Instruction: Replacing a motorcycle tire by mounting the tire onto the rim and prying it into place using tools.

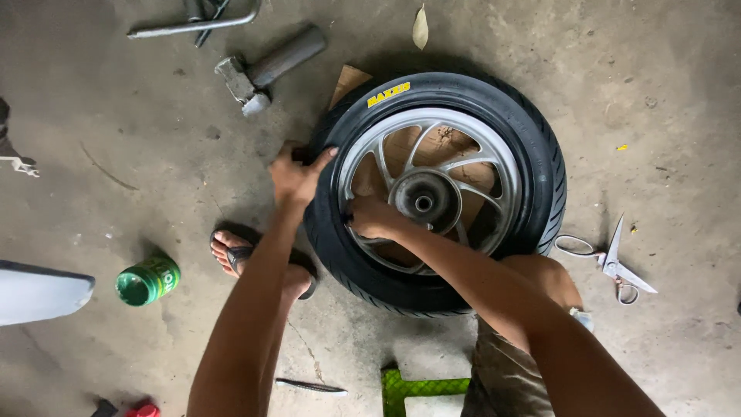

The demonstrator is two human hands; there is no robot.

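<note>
A black motorcycle tyre [532, 147] on a silver spoked alloy wheel [505, 158] lies flat on the concrete floor, on a piece of cardboard [349, 79]. My left hand [296, 176] grips the tyre's left sidewall from outside, thumb over its top. My right hand [372, 216] is closed on the wheel's rim at the left, beside the hub [424, 202]. My right knee presses against the tyre's near edge.
A hammer [266, 68] and a bent metal bar [193, 25] lie at the back left. Scissors [614, 262] rest right of the tyre. A green can [148, 279] lies at the left by my sandalled foot [235, 251]. A green crate [421, 390] is near me.
</note>
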